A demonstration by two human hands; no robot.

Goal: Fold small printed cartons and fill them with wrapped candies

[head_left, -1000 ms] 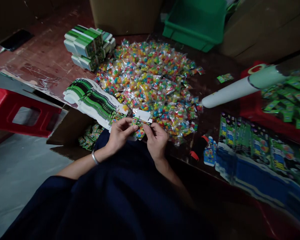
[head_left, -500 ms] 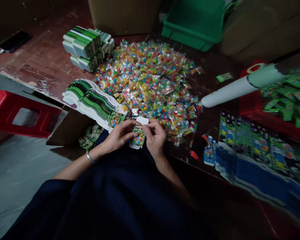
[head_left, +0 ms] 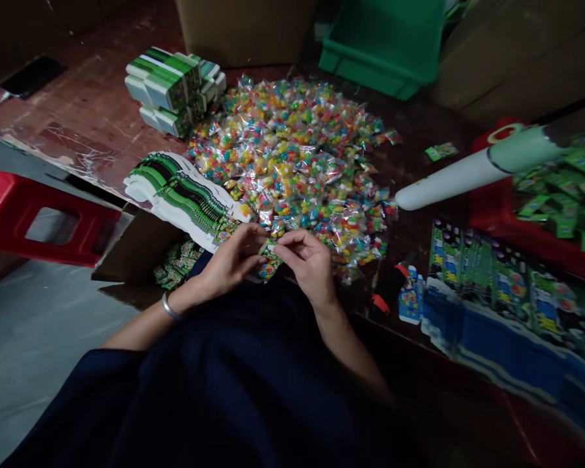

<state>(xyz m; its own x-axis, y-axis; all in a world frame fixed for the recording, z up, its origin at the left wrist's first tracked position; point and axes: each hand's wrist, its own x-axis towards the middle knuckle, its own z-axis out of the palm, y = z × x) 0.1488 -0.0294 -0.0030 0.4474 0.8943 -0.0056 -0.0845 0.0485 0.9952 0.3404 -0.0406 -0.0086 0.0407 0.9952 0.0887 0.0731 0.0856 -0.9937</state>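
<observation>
A small printed card carton (head_left: 268,260), looking glossy, is sitting between the left hand (head_left: 229,263) and right hand (head_left: 312,263). Clear, shiny plastic sweet packets (head_left: 292,149) are glinting on a dark table (head_left: 92,104) that is showing a worn, scratched finish, possibly wood. A smooth metal bangle (head_left: 168,307) is circling the left wrist. Matt dark cloth (head_left: 234,390) is covering the lap.

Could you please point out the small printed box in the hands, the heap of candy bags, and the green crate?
small printed box (head_left: 269,260), head view, its printed face.
heap of candy bags (head_left: 292,156), head view, heap's middle.
green crate (head_left: 385,45), head view, near wall.
</observation>
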